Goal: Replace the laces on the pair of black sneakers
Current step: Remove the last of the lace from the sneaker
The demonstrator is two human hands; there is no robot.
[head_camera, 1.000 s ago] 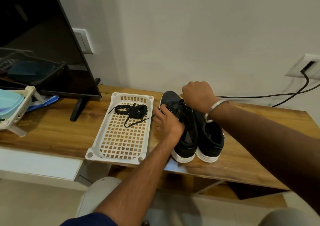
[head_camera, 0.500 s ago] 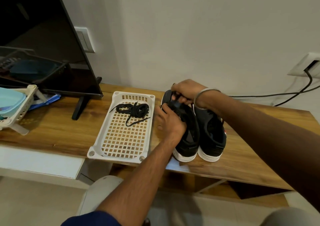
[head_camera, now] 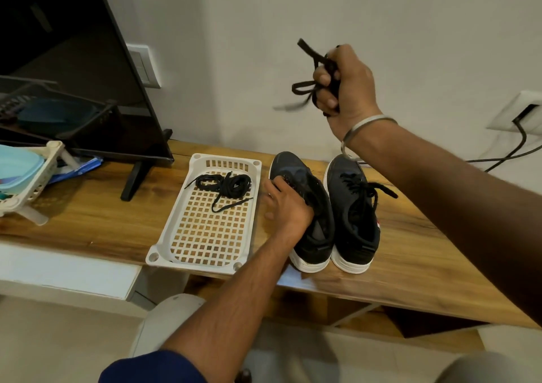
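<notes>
Right hand (head_camera: 344,85) up over the white perforated plastic tray (head_camera: 173,237) is fisted round a loose flat black lace (head_camera: 305,86), probably to keep it clear, while left hand (head_camera: 289,203) clamps the unlaced black canvas sneaker (head_camera: 318,221) just right of the tray so it stays put.

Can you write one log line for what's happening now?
right hand: grips pulled-out black shoelace, raised | left hand: holds left black canvas sneaker | right black sneaker: laced

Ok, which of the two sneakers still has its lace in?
The right sneaker, untouched, still shows a black lace across its front. The left sneaker, held by the left hand, shows bare eyelets.
</notes>
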